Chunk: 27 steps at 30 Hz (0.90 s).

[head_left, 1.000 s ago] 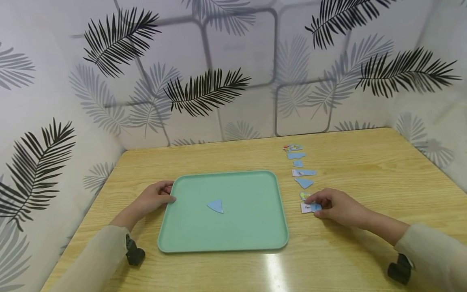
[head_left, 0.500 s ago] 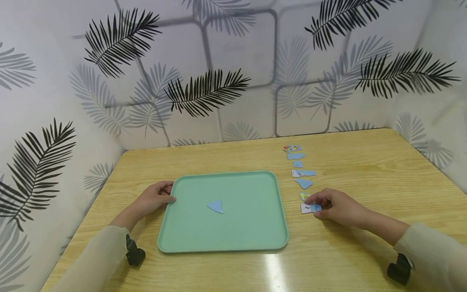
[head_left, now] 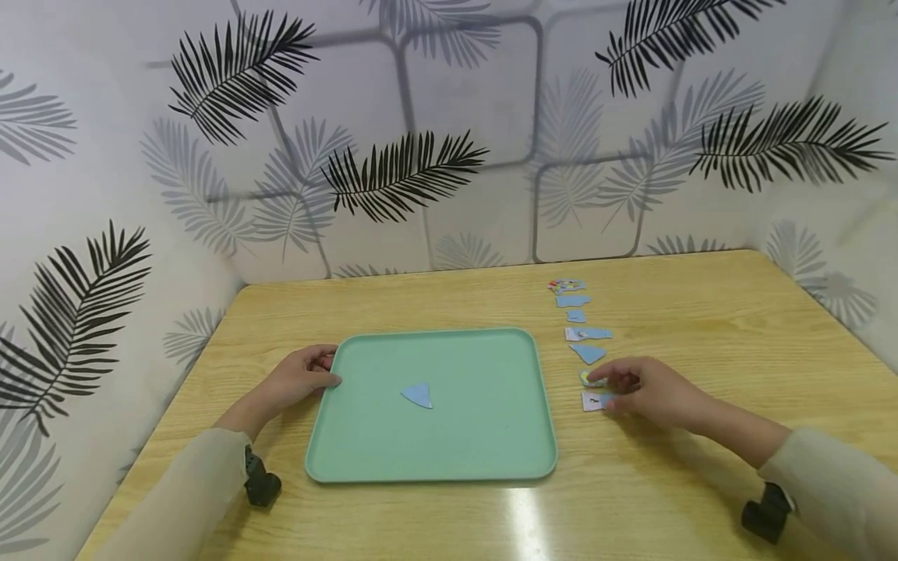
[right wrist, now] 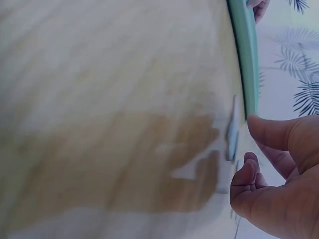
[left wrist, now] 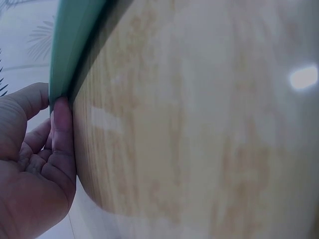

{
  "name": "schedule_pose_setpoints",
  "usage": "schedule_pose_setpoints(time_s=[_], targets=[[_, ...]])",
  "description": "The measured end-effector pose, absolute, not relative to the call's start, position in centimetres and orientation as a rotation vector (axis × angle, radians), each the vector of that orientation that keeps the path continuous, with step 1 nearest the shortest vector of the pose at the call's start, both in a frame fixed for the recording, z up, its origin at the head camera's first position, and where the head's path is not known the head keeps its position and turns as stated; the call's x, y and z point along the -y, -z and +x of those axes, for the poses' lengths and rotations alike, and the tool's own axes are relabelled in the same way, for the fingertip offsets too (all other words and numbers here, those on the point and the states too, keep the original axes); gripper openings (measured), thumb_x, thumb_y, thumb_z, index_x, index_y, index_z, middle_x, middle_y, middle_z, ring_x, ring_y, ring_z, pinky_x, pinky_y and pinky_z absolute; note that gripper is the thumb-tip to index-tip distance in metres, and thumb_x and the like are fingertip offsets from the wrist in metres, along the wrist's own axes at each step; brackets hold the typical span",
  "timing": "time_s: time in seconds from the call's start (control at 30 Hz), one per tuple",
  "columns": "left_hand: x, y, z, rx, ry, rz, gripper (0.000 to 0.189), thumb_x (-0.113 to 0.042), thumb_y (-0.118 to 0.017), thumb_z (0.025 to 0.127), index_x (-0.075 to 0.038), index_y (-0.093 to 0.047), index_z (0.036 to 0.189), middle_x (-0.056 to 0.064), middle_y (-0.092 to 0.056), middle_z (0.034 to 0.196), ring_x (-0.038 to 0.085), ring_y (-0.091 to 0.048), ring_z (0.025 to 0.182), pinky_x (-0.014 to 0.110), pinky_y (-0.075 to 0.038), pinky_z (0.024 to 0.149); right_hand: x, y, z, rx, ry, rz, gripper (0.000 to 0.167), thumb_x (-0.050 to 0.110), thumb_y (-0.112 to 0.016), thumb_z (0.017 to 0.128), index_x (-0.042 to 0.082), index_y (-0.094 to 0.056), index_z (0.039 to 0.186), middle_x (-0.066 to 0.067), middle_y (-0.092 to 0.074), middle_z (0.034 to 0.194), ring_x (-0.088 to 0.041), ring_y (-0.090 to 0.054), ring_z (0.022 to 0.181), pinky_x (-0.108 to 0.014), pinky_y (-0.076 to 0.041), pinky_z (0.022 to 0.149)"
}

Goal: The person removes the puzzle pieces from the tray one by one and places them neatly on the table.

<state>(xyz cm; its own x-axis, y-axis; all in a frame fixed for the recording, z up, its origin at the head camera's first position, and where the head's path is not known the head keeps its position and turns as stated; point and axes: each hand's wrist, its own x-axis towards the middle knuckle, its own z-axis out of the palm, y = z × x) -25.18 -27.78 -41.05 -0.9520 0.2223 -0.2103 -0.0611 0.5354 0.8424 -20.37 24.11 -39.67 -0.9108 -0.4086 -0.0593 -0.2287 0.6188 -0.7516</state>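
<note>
My left hand [head_left: 298,379] holds the left rim of a mint-green tray [head_left: 484,421], thumb on the rim. In the left wrist view, thumb and fingers pinch the tray's edge [left wrist: 72,47]. One light-blue puzzle piece [head_left: 418,394] lies in the tray. Right of the tray, my right hand [head_left: 652,393] hovers over two pieces: a white-and-blue piece [head_left: 594,401], partly covered by the thumb, and a yellow-green piece [head_left: 591,379] under the index fingertip. The right wrist view shows that hand's thumb [right wrist: 271,133] and fingers apart, with nothing between them.
A column of flat pieces runs toward the back: a blue triangular piece [head_left: 588,353], a white-and-blue strip [head_left: 588,333], two small blue pieces and a multicoloured piece [head_left: 567,286]. The wooden table [head_left: 421,522] meets a leaf-patterned wall [head_left: 477,195] at the back.
My right hand has lifted slightly off the white-and-blue piece, its index finger shifting over the yellow-green one. The left hand and tray keep their place; the head view has shifted a little.
</note>
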Motion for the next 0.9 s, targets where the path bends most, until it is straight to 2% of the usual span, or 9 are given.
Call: schedule_pose_setpoints(time_s=[0.17, 0.37, 0.63, 0.77, 0.9], targets=[[27.7, 40.9, -25.2, -2.490, -1.375, 0.138, 0.057, -0.006, -0.065, 0.091, 0.006, -0.041, 0.142, 0.015, -0.050, 0.110, 0.021, -0.049, 0.092, 0.029, -0.050, 0.074, -23.2, 39.1, -20.8, -2.627, 1.186, -0.556, 0.034, 0.007, -0.075, 0.084, 0.004, -0.068, 0.117, -0.009, -0.059, 0.102, -0.022, -0.055, 0.091, -0.031, -0.048, 0.076], [27.7, 41.1, -25.3, -2.507, -1.361, 0.131, 0.057, -0.006, -0.066, 0.091, 0.005, -0.042, 0.141, 0.014, -0.051, 0.109, 0.021, -0.049, 0.091, 0.028, -0.049, 0.073, -20.9, 38.6, -20.8, -2.520, 1.332, -0.589, 0.035, 0.006, -0.072, 0.087, 0.000, -0.065, 0.120, -0.013, -0.055, 0.103, -0.022, -0.053, 0.090, -0.028, -0.048, 0.072], [27.7, 41.1, -25.3, -2.516, -1.361, 0.124, 0.056, -0.006, -0.066, 0.090, 0.005, -0.043, 0.141, 0.015, -0.051, 0.109, 0.022, -0.050, 0.091, 0.029, -0.050, 0.073, -17.0, 38.6, -21.0, -2.392, 1.476, -0.646, 0.035, 0.003, -0.071, 0.086, -0.003, -0.064, 0.120, -0.015, -0.058, 0.104, -0.024, -0.052, 0.092, -0.027, -0.048, 0.073], [27.8, 41.2, -25.3, -2.509, -1.357, 0.124, 0.056, -0.006, -0.065, 0.091, 0.004, -0.042, 0.142, 0.015, -0.050, 0.110, 0.023, -0.049, 0.093, 0.029, -0.050, 0.075, -15.0, 39.2, -21.2, -2.372, 1.506, -0.620, 0.036, 0.004, -0.072, 0.086, -0.002, -0.064, 0.121, -0.015, -0.060, 0.110, -0.025, -0.052, 0.097, -0.030, -0.047, 0.079], [28.0, 41.3, -25.4, -2.502, -1.362, 0.140, 0.056, -0.006, -0.065, 0.092, 0.005, -0.041, 0.141, 0.015, -0.049, 0.110, 0.023, -0.048, 0.094, 0.029, -0.050, 0.075, -12.7, 39.6, -21.1, -2.371, 1.525, -0.544, 0.036, 0.005, -0.073, 0.085, 0.000, -0.065, 0.121, -0.014, -0.059, 0.109, -0.025, -0.052, 0.098, -0.033, -0.046, 0.079]])
